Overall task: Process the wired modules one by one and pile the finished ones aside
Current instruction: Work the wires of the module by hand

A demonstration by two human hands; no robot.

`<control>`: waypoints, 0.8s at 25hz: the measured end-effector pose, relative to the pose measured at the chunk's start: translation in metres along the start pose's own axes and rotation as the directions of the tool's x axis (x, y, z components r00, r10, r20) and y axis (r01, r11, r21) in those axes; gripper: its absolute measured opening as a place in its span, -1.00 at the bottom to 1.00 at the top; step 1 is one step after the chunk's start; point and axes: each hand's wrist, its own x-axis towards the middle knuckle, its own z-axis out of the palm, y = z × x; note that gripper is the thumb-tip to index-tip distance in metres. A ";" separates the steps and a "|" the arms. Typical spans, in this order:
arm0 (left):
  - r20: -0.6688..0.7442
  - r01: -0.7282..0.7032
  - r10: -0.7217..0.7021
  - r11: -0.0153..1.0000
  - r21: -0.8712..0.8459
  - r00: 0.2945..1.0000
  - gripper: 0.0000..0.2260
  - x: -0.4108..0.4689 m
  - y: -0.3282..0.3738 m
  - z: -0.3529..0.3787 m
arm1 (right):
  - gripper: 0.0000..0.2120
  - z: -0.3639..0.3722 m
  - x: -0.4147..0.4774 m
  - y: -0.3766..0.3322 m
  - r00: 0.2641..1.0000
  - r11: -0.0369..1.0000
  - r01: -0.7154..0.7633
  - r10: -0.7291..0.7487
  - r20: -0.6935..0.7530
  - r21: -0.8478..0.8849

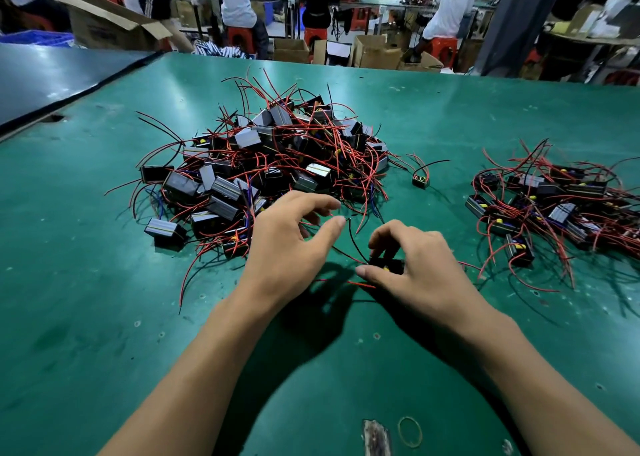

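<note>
The right hand (412, 265) grips a module (388, 264) just right of centre frame, down on the table (104, 317). Its black wire (353, 241) runs up and left to the left hand (291, 244), whose thumb and forefinger curl at the tip. Whether they pinch it I can't tell. The pile (554, 206) at right, likely the finished ones, is nearer the right hand.

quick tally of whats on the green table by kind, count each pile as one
module piles: 2 (big centre pile, smaller right pile)
single modules outside the piles: 2 (lone module between the piles, held module under the right hand)
rubber band: 1
total: 5
</note>
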 end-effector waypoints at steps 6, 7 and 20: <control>0.424 -0.187 0.138 0.979 0.075 0.895 -0.91 -0.008 0.009 -0.007 | -0.76 -0.001 0.001 0.008 1.000 0.997 0.021 -0.022 -0.011 -0.079; 0.472 -0.233 0.140 0.962 0.143 0.870 -0.84 -0.009 0.010 -0.005 | -0.75 0.000 0.001 0.008 0.999 0.997 0.032 -0.033 -0.017 -0.076; 0.434 -0.168 0.069 0.967 0.193 0.898 -0.96 -0.007 0.004 -0.012 | -0.82 0.012 0.003 0.006 0.985 0.974 0.166 -0.158 0.063 -0.153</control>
